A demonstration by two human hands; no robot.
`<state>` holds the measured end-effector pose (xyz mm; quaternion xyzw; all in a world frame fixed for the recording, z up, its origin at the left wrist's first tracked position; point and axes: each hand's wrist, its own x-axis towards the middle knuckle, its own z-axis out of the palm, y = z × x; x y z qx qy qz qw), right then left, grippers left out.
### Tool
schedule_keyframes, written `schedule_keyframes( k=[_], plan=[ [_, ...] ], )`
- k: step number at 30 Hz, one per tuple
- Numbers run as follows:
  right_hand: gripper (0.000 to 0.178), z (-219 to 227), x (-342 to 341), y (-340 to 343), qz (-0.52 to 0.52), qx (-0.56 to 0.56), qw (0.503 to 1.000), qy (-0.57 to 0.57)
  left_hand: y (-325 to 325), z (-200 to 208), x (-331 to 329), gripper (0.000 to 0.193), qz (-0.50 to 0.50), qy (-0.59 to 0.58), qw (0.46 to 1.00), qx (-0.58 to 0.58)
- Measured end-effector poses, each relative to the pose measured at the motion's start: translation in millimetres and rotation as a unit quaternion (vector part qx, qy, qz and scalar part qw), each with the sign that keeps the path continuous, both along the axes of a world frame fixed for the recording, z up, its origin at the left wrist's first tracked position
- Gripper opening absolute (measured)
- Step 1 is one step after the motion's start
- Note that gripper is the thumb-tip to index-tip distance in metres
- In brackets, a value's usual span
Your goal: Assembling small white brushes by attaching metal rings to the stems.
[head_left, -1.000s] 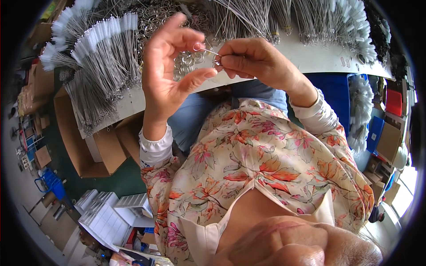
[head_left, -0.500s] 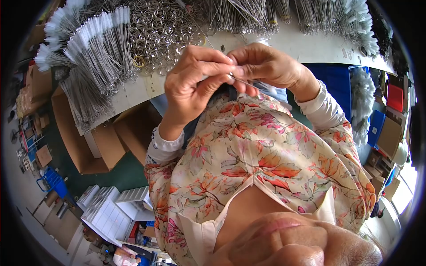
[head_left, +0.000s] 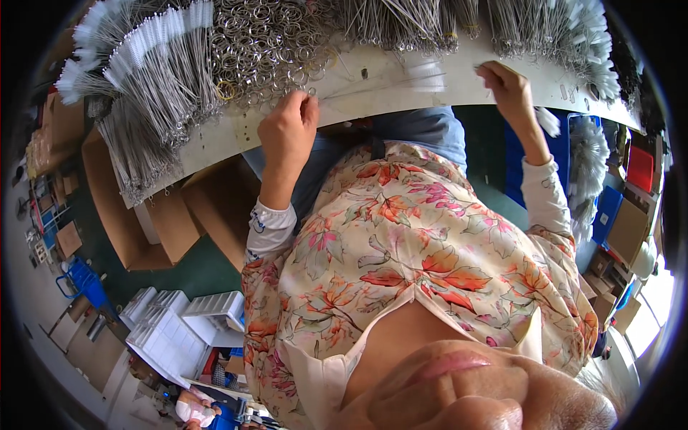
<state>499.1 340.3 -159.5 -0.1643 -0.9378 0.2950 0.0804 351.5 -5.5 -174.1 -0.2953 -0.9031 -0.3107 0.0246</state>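
My left hand (head_left: 288, 136) is closed at the table's front edge, its thumb and forefinger pinched at a small metal ring (head_left: 312, 91). From near those fingertips a thin twisted-wire brush (head_left: 428, 76) with white bristles stretches rightward over the table, blurred; whether the hand also grips its wire I cannot tell. My right hand (head_left: 509, 87) is raised over the table's front edge at the right, fingers loosely bent and apart, with nothing visible in them. Just beside its wrist, a white-bristled brush end (head_left: 548, 122) shows against the blue bin (head_left: 517, 168), apart from the fingers.
Heaped metal rings (head_left: 265, 46) cover the table beyond my left hand. Bundled wire brushes (head_left: 154, 79) lie at the left, more wire stems (head_left: 401, 25) along the back. White brushes (head_left: 588, 158) stand right of the blue bin. An open cardboard box (head_left: 132, 236) is on the floor.
My hands, together over my lap around a wire before, have parted. The left moved to the ring heap, the right swung outward to the right. The brush end by the right wrist has come into view.
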Motion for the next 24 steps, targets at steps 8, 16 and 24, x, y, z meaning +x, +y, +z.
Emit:
schedule_keyframes(
  k=[8, 16, 24],
  plan=[
    [0.006, 42.4, -63.0, -163.9, 0.241, -0.084, 0.955, 0.15, -1.6, 37.1, 8.0, 0.006, -0.065, -0.354, 0.848, 0.388],
    [0.013, 59.8, -71.7, -155.3, 0.311, -0.247, 0.916, 0.056, -17.2, 86.9, -11.1, 0.015, -0.217, -0.192, 0.919, 0.267],
    [0.017, 66.7, -67.9, -146.4, 0.3, -0.359, 0.884, -0.01, -12.5, 99.7, -19.5, 0.016, -0.276, -0.29, 0.88, 0.257]
  ],
)
